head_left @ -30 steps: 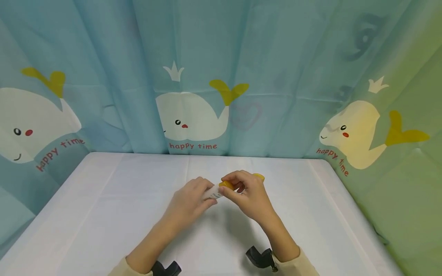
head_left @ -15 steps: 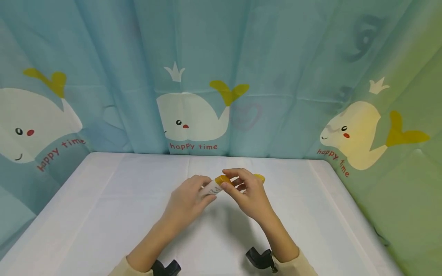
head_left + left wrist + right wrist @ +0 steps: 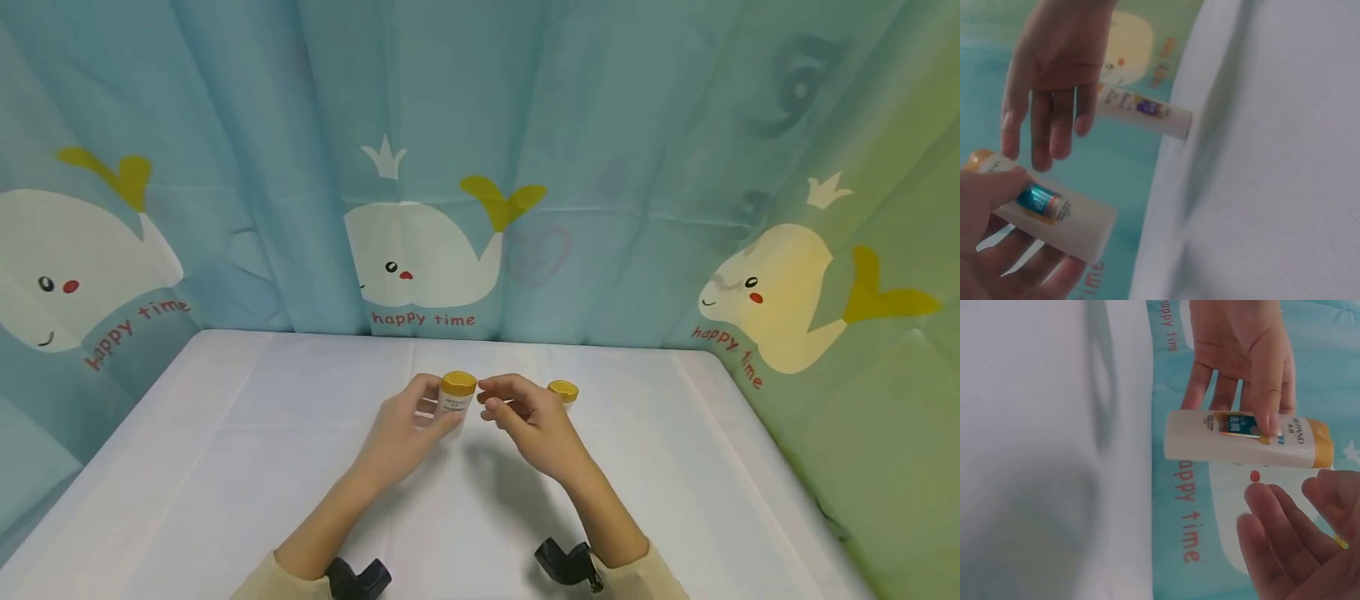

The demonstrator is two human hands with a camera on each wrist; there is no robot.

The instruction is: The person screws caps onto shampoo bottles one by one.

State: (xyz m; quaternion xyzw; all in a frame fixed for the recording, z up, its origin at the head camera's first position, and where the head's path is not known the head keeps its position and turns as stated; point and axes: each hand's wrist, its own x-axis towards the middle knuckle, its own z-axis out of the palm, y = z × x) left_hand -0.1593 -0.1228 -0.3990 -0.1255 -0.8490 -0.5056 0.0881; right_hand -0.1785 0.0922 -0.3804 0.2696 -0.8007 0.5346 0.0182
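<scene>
My left hand [image 3: 399, 432] grips a white bottle [image 3: 453, 403] with a yellow flip-style cap, upright over the middle of the table. A teal label shows on this bottle [image 3: 1197, 434] in the right wrist view, with the left thumb [image 3: 1268, 400] laid across its side. Close to the cap is my right hand [image 3: 538, 425], fingers loosely bent and holding nothing. Partly hidden behind that hand, a second yellow-capped bottle [image 3: 562, 390] stands on the table. Its purple label is visible on the bottle [image 3: 1141, 109] in the left wrist view.
A white cloth covers the table [image 3: 285, 467]. Behind it and along the sides hangs a blue-green curtain [image 3: 600, 250] printed with whales. Black camera mounts [image 3: 566, 562] sit at both wrists near the beige sleeves.
The held bottle has gone from tilted to upright, moving slightly left. My right fingers have come off its cap. The second bottle stays where it was.
</scene>
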